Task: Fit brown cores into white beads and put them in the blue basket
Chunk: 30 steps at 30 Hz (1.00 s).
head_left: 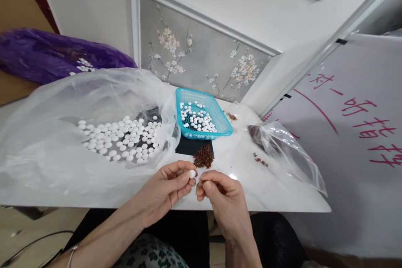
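Observation:
Between the thumb and fingers of my left hand [171, 186] is a small white ball [191, 173]. My right hand [221, 188] is closed in a pinch close beside it; whatever its fingertips hold is too small or hidden to make out. Just beyond both hands lies a heap of small reddish-brown pieces [204, 157], partly on a black sheet [185, 147]. Behind that stands a turquoise plastic basket [224, 127] with many white balls inside. To the left, a large translucent plastic bag [56, 150] lies open with a spread of white balls [128, 138] in it.
A purple bag [40, 52] with more white balls sits at the back left. On the right are a clear plastic bag [282, 146] and a few brown bits [260, 160]. A whiteboard [345, 184] with red writing leans beside the white table [282, 197]. A floral panel backs it.

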Tool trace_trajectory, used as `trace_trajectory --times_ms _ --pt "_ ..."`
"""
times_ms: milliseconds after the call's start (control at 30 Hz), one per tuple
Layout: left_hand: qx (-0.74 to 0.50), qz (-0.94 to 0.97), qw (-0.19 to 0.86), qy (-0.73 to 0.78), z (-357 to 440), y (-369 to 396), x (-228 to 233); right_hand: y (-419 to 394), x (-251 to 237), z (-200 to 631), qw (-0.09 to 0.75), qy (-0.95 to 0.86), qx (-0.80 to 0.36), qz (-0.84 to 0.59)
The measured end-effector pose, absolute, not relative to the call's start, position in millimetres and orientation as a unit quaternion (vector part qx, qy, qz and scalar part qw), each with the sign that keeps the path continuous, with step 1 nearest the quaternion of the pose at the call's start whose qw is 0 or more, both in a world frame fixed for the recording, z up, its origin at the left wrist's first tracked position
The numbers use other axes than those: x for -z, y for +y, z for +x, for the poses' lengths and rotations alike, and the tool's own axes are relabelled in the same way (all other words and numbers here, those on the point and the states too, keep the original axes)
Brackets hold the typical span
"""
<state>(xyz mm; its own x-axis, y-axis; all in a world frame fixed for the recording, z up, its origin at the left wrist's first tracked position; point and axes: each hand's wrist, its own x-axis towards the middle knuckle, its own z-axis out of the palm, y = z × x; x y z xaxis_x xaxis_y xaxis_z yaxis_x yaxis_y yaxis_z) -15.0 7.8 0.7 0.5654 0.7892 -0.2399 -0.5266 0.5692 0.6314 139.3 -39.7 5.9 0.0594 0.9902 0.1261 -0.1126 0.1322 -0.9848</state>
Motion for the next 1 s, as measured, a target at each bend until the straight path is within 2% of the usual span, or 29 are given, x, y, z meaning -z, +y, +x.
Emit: trace_trajectory --times_ms 200,400,567,1000 --pt "-0.395 0.243 0.846 0.264 -15.2 5.4 -0.2 -44.7 -15.6 132.0 0.582 -0.490 -0.456 -0.463" --pt "-0.387 0.312 0.843 0.205 -15.0 5.8 -1.4 -46.5 -20.1 124.3 0.576 -0.511 -0.411 -0.489" --pt "-0.396 0.306 0.833 0.236 -14.8 6.1 -0.8 -45.5 -21.4 121.4 0.573 -0.544 -0.333 -0.514" --pt "-0.394 0.311 0.828 0.251 -15.4 2.8 -1.2 -46.0 -13.7 117.6 0.541 -0.601 -0.235 -0.540"
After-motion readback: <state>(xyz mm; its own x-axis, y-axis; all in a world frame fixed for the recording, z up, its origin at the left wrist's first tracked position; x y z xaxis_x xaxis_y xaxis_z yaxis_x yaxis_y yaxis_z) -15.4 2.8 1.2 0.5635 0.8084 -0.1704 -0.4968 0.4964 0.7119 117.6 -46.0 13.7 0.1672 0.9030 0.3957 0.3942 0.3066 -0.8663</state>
